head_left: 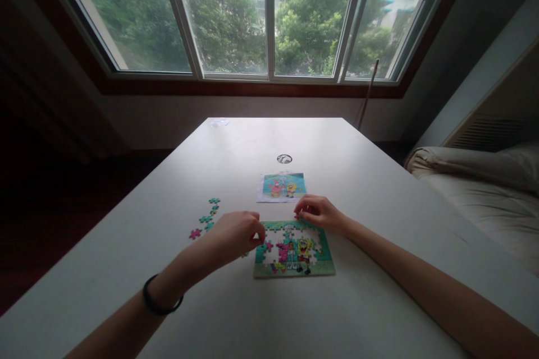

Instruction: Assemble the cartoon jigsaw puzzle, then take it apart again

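A partly filled jigsaw puzzle (295,266) with cartoon figures lies flat on the table, with white gaps among its pieces. My left hand (239,230) is curled in a pinch over its left edge; whatever is between the fingertips is hidden. At the puzzle's top right edge, my right hand (319,212) has its fingers pinched together, with a small reddish puzzle piece (297,216) showing at the tips. Loose puzzle pieces (206,219) in teal and pink lie to the left of my left hand. Just beyond the puzzle is a printed reference picture (284,185) of the same figures.
The white table (370,291) stretches toward the window. A round black-and-white disc (284,159) is set beyond the picture, and a clear plastic scrap (219,122) lies at the far left corner. A cushioned seat (475,179) stands at the right.
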Motion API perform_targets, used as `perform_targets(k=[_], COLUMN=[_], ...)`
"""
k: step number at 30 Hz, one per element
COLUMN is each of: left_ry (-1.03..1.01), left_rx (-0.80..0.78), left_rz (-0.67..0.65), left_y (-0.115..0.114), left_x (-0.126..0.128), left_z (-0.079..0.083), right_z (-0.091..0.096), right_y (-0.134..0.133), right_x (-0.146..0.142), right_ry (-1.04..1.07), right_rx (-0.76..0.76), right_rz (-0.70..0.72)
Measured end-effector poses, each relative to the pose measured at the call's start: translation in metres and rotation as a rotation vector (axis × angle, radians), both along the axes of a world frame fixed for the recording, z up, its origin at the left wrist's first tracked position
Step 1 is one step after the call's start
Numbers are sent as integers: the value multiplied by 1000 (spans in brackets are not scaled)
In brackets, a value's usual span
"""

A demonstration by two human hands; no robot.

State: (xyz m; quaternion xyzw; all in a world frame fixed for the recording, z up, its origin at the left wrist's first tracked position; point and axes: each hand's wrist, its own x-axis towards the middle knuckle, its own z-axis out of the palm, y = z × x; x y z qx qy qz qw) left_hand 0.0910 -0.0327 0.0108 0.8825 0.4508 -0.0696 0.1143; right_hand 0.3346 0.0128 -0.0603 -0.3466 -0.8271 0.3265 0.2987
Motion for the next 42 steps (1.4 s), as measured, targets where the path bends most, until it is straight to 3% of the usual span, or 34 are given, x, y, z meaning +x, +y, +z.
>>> perform_targets(k=[42], left_ry=[-38], left_rx=[7], left_rz=[-5], left_y=[0], left_x=[3], left_z=[-5], right_z=[1], right_y=[-1], right_x=[0], right_ry=[8], right_rx=[-16], right_rz=[1])
